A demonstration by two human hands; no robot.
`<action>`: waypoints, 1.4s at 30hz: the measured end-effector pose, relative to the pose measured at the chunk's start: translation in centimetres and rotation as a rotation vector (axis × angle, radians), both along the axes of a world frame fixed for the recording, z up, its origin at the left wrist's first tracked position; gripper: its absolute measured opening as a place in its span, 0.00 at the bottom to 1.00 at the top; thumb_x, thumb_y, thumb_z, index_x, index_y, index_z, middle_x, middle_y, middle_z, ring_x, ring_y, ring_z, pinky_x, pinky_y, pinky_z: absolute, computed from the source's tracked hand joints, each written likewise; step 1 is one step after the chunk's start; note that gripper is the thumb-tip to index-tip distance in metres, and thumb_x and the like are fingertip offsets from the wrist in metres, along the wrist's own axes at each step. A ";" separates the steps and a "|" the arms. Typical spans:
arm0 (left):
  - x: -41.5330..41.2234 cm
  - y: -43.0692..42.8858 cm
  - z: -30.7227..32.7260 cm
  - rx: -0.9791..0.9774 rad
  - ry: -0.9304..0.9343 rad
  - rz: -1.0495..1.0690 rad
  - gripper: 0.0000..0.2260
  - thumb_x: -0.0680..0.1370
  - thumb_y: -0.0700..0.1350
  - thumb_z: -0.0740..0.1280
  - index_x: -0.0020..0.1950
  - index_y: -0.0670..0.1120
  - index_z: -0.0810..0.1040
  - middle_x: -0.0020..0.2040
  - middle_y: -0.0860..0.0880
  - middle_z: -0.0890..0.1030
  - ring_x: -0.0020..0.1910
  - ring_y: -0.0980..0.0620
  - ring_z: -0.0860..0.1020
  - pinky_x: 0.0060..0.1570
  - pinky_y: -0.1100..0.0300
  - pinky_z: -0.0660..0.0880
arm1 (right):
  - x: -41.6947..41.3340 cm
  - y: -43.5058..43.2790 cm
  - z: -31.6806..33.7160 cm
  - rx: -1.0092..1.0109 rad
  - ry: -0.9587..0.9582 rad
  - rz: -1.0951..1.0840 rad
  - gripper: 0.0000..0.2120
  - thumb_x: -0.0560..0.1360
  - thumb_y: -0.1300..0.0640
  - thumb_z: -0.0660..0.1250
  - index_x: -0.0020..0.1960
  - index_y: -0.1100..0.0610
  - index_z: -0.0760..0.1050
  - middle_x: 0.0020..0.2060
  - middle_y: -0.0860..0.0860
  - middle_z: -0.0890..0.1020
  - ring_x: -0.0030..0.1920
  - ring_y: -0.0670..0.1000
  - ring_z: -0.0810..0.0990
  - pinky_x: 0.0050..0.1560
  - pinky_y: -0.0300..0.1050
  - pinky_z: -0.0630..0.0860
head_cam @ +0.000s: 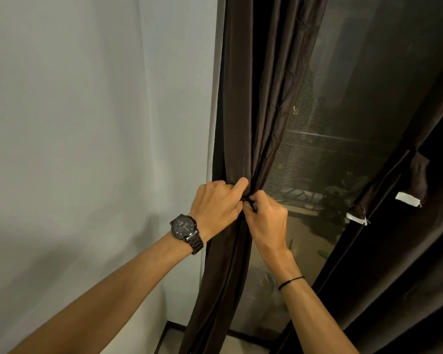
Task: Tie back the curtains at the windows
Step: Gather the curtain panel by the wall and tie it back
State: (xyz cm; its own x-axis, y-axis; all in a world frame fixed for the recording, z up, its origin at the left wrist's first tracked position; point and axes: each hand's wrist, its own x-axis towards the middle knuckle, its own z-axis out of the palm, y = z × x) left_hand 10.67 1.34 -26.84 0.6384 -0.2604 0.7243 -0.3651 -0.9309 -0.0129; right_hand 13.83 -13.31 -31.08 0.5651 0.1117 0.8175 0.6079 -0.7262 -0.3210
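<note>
The gathered dark curtain hangs with its long axis running 12 to 6 o'clock. Both hands meet at its waist, equally near. The left hand is at 9 o'clock of the bundle and the right hand at 3 o'clock, with fingers curled and pinching the cloth. I cannot tell whether a tie lies under them. There are two curtains. The second curtain is at 4 o'clock and carries two loose white-tipped straps. There is one window.
</note>
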 end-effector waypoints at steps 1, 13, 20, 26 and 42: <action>0.0 0.1 -0.2 0.025 -0.026 -0.009 0.10 0.74 0.41 0.72 0.52 0.45 0.76 0.28 0.50 0.76 0.25 0.46 0.72 0.27 0.61 0.59 | 0.1 -0.2 -0.2 -0.005 -0.029 0.003 0.09 0.71 0.66 0.75 0.41 0.60 0.75 0.31 0.51 0.77 0.28 0.51 0.75 0.26 0.49 0.73; 0.7 0.0 -2.4 -0.155 -0.218 -0.043 0.15 0.78 0.40 0.65 0.62 0.46 0.84 0.33 0.50 0.83 0.25 0.48 0.77 0.22 0.57 0.71 | 0.2 -0.8 0.0 -0.040 -0.111 0.142 0.08 0.73 0.64 0.75 0.52 0.61 0.81 0.41 0.53 0.83 0.37 0.50 0.81 0.37 0.44 0.78; -0.9 -1.4 -0.3 -0.655 0.189 -0.095 0.13 0.78 0.50 0.72 0.62 0.52 0.86 0.32 0.61 0.82 0.29 0.64 0.78 0.44 0.60 0.82 | 0.2 -1.2 -0.6 -0.060 -0.077 0.178 0.11 0.78 0.64 0.67 0.59 0.63 0.82 0.41 0.53 0.80 0.39 0.47 0.77 0.40 0.39 0.76; -0.4 -1.7 0.7 -1.301 0.328 -0.173 0.08 0.72 0.39 0.80 0.50 0.47 0.89 0.39 0.50 0.88 0.37 0.53 0.86 0.36 0.62 0.80 | -0.9 -0.9 -0.2 -0.006 -0.023 0.168 0.14 0.77 0.65 0.72 0.62 0.60 0.82 0.43 0.52 0.84 0.38 0.47 0.79 0.43 0.32 0.73; 1.0 2.2 -0.2 -1.451 0.134 0.016 0.09 0.72 0.36 0.79 0.46 0.49 0.86 0.39 0.54 0.86 0.35 0.60 0.82 0.45 0.60 0.79 | -0.7 -0.4 0.8 -0.055 0.148 0.067 0.10 0.77 0.66 0.67 0.47 0.55 0.67 0.33 0.51 0.76 0.31 0.55 0.75 0.30 0.58 0.75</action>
